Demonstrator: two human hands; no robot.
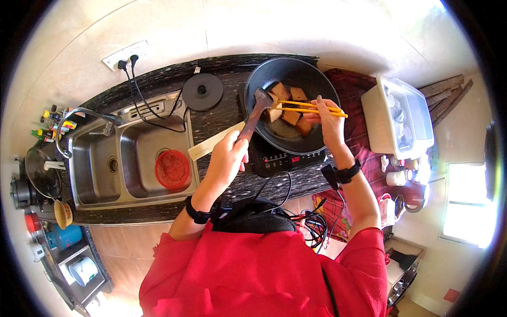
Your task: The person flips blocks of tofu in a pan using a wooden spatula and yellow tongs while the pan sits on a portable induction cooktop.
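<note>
A dark frying pan [293,140] stands on a black induction cooktop [269,160] with lit red digits. In the pan lie several browned blocks of food, perhaps tofu [291,117], in a little oil. My left hand [227,158] grips a dark wooden spatula [255,115], its blade against a paler block [274,113] at the pan's left side. My right hand [326,121] holds yellow chopsticks [293,110] over the pan, their tips at that same paler block. The pan's handle, with a pale cover [216,140], points down-left beneath my left hand and the spatula.
Left of the pan are a round black kettle base [202,92] and a double steel sink [132,194] with a red plastic basket [172,169]. A white lidded bin [374,119] stands to the right on a red plaid cloth [352,89]. Cables [313,224] hang by the counter's front edge.
</note>
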